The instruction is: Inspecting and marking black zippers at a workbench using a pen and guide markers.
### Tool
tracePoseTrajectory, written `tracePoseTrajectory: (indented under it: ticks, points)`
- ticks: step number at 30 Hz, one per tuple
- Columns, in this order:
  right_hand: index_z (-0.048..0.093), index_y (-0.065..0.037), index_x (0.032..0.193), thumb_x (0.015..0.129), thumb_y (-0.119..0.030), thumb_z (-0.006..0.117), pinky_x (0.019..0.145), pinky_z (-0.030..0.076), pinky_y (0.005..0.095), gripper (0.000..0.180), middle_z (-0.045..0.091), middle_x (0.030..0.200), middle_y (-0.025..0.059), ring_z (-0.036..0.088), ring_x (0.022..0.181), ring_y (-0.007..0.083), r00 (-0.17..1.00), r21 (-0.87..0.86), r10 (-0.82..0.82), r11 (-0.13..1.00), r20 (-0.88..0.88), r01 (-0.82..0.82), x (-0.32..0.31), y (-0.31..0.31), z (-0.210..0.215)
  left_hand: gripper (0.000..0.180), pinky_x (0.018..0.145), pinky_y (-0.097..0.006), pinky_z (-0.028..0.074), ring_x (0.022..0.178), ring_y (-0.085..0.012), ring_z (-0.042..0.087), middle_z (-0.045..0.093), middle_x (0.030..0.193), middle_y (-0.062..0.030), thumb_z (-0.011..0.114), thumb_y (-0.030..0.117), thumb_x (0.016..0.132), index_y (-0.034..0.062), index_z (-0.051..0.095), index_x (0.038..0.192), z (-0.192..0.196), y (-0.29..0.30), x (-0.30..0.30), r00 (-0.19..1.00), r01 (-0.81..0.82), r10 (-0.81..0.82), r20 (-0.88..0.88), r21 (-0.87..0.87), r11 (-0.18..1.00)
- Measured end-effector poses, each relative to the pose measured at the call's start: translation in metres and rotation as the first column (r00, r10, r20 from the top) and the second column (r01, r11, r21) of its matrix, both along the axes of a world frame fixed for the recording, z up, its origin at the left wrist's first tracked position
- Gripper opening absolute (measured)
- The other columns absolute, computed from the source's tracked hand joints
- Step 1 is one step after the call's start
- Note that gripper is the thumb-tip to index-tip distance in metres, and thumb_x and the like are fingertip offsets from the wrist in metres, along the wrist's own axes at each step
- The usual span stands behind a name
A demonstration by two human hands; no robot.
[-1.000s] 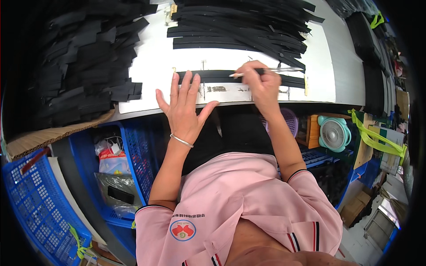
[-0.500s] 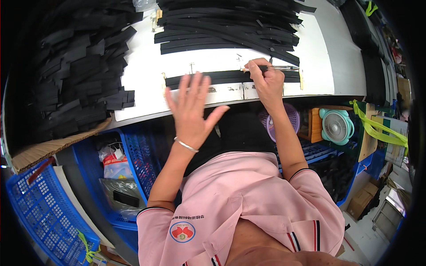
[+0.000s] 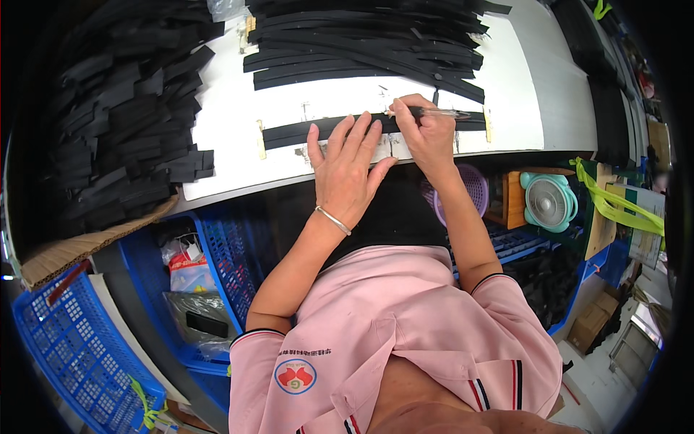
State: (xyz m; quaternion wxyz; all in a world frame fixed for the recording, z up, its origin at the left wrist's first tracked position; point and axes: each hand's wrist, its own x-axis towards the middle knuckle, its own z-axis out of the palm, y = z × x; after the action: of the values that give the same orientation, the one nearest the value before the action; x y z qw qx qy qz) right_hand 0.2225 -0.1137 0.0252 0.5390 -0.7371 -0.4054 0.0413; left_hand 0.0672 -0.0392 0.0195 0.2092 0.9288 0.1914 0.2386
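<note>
A long black fabric strip (image 3: 288,135) lies across the white board (image 3: 515,101) near the table's front edge. My left hand (image 3: 345,168) rests on it with the fingers stretched out and the fingertips on the strip. A metal bangle (image 3: 333,220) circles that wrist. Just to the right, my right hand (image 3: 432,145) is closed round a pen (image 3: 450,113) with a clear barrel. The pen's tip points left, at the strip's far edge close to the left fingertips. Pieces of yellowish tape (image 3: 261,139) mark the board by the strip's ends.
Behind the strip lies a stack of black strips (image 3: 361,54). A large heap of short black pieces (image 3: 119,108) covers the table's left side. Below the edge are a blue crate (image 3: 224,253), a purple basket (image 3: 473,189) and a small teal fan (image 3: 547,202). A blue basket (image 3: 72,340) stands lower left.
My left hand has come down from above and moved right, onto the black strip. My right hand, still holding the pen, has shifted slightly left along the strip.
</note>
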Motion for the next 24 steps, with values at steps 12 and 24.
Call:
tracePoseTrajectory:
  ticks: [12,24]
  points:
    - [0.069,0.005,0.077,0.095,-0.009,0.066,0.049,0.043,0.0283,0.023,0.067,0.065,0.0073,0.06,0.052,0.0115,0.994,0.036,0.093,0.995,-0.056,-0.091,0.003,-0.007,-0.003,0.053,0.12,-0.058,0.018,0.132,-0.0245,0.051,0.059,0.141,-0.0047,0.077,0.032,0.088,0.0085,0.065,0.134,-0.001,-0.001,0.001,1.0,-0.019,0.019,-0.013,0.037,0.999]
    - [0.068,0.005,0.077,0.093,-0.004,0.061,0.055,0.045,0.0272,0.019,0.069,0.071,0.0066,0.059,0.059,0.0096,0.959,0.141,0.095,0.988,-0.266,-0.059,0.015,-0.029,0.013,0.054,0.121,-0.053,0.019,0.135,-0.0251,0.051,0.061,0.144,-0.0034,0.079,0.029,0.088,0.0132,0.065,0.137,-0.002,0.0,0.002,0.998,-0.023,0.025,-0.064,0.038,0.999]
